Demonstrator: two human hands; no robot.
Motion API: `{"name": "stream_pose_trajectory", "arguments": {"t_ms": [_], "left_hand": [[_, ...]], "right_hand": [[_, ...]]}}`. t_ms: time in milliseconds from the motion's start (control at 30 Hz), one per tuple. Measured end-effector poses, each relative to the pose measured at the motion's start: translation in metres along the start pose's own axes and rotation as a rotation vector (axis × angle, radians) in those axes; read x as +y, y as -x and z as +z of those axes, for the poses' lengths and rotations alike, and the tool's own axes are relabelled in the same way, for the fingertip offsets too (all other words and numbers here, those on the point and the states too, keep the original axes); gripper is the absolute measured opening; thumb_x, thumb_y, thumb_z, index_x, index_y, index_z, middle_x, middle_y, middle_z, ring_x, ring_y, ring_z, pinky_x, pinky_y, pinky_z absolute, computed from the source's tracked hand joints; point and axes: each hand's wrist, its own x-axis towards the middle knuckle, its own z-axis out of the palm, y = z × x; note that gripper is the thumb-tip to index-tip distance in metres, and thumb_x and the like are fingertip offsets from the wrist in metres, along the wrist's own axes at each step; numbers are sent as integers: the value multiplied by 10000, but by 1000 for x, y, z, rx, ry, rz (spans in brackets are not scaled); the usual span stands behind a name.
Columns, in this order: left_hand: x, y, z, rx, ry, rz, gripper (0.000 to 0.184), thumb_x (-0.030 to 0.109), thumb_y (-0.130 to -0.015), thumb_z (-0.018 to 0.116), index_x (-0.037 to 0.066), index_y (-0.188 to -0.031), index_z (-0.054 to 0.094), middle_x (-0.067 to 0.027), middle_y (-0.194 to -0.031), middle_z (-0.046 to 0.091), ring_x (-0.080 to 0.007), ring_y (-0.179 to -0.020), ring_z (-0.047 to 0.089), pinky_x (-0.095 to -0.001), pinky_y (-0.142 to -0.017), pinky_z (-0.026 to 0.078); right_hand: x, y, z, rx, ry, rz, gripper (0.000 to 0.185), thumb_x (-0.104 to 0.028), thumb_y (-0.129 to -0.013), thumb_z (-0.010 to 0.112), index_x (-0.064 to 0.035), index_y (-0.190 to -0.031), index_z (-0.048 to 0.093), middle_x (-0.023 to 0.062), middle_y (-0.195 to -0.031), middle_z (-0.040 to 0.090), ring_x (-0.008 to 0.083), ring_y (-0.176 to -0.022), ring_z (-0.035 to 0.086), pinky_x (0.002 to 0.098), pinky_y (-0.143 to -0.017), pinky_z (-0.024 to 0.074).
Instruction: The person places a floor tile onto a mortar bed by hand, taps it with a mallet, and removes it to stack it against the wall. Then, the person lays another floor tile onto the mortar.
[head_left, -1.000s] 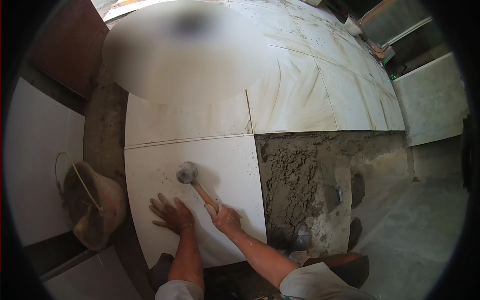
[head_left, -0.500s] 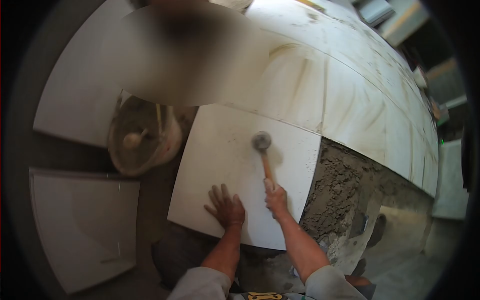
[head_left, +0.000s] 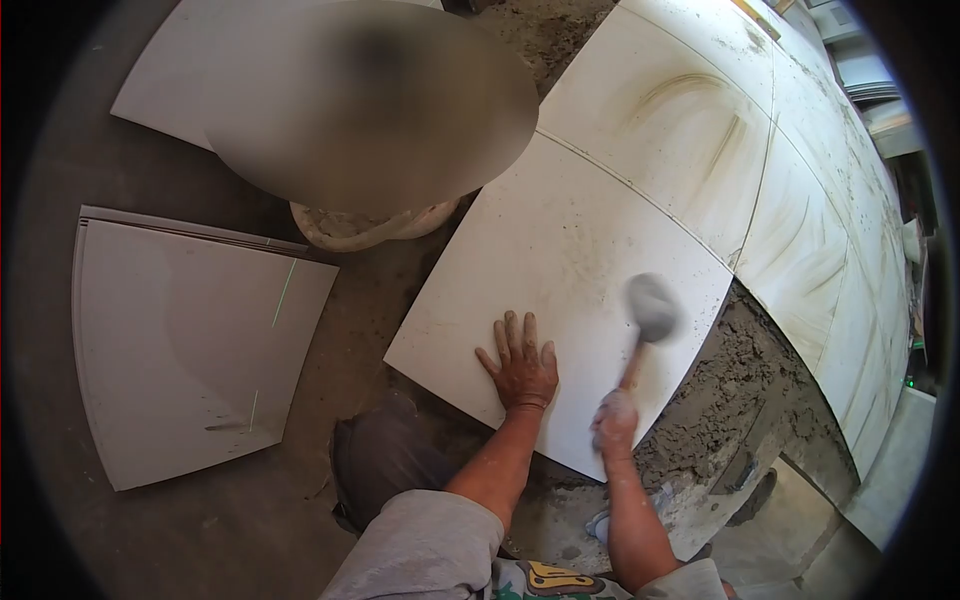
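Observation:
My left hand lies flat with spread fingers on a large white floor tile, near its front edge. In my right hand is the wooden handle of a rubber mallet. The mallet's grey head is smeared by motion over the tile's right part, so whether it touches the surface I cannot tell. Along the tile's far side runs a narrow joint with the laid tiles. Wet mortar shows beside the tile's right edge.
A stack of tiles lies at the left, with thin green light lines across it. Behind the worked tile stands a bucket, partly covered by a blurred oval. Bare floor shows at the lower right.
My view has turned, so the tiles appear rotated. The mallet head is now over the tile's right part instead of its middle. My left hand still rests flat on the tile.

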Motion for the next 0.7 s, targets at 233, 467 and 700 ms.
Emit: {"name": "stream_pose_trajectory", "arguments": {"t_ms": [233,467,700], "left_hand": [[1,4,-1,-26,29,4,672,372,-837,552,223,-1412,236,-52,-1484,182,-270,-1377,162,-644,-1041,108],[3,-1,-8,-16,3,7,669,352,-834,560,201,-1405,246,-68,-1479,185,-282,-1377,152,-643,-1042,109],[3,0,-4,14,-7,0,653,357,-827,569,195,-1386,273,-78,-1457,235,-294,-1367,184,-660,-1029,121]], "right_hand": [[-98,26,11,-33,-29,-21,347,-316,-920,441,-5,-775,494,10,-555,448,84,-454,456,228,-411,406],[-153,17,20,-70,-292,-635,578,-574,-840,521,2,-805,488,60,-593,477,129,-490,502,245,-443,450],[-60,20,28,-61,206,131,302,-299,-898,488,-31,-762,517,21,-550,490,106,-455,485,250,-421,410]]}}
